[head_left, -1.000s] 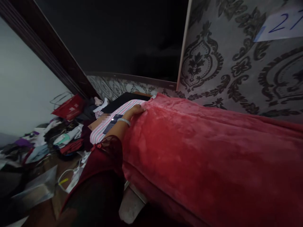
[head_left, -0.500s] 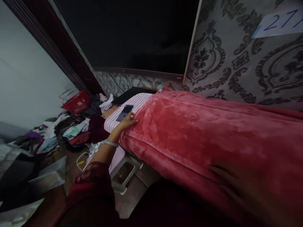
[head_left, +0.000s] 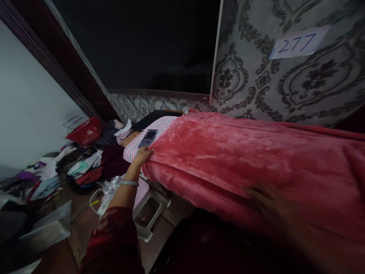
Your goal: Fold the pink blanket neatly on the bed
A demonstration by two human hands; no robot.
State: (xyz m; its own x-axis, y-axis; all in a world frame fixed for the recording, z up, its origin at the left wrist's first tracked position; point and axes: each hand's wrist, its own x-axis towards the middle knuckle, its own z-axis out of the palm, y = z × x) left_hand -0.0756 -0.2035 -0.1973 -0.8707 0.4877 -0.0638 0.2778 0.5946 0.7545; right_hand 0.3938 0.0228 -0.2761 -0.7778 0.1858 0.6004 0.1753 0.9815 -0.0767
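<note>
A plush red blanket lies spread over a long raised surface and hangs down over its near side. At its left edge, my left hand is closed on the near corner of the blanket, thumb on top. Just beyond that hand a dark phone rests on a striped cloth, which sticks out from under the blanket. Farther right, my right hand is dim and partly blurred. Its fingers close on a raised fold along the blanket's near side; the fingertips are hard to make out.
A pink-topped stool with white cables on it stands below my left arm. Heaped clothes and a red basket are at the left. A large dark screen hangs behind, beside a paper marked 277.
The view has turned slightly right. My left hand has drawn in from beside the phone onto the blanket's corner. The fold near my right hand stands up more, with a darker gap under it.
</note>
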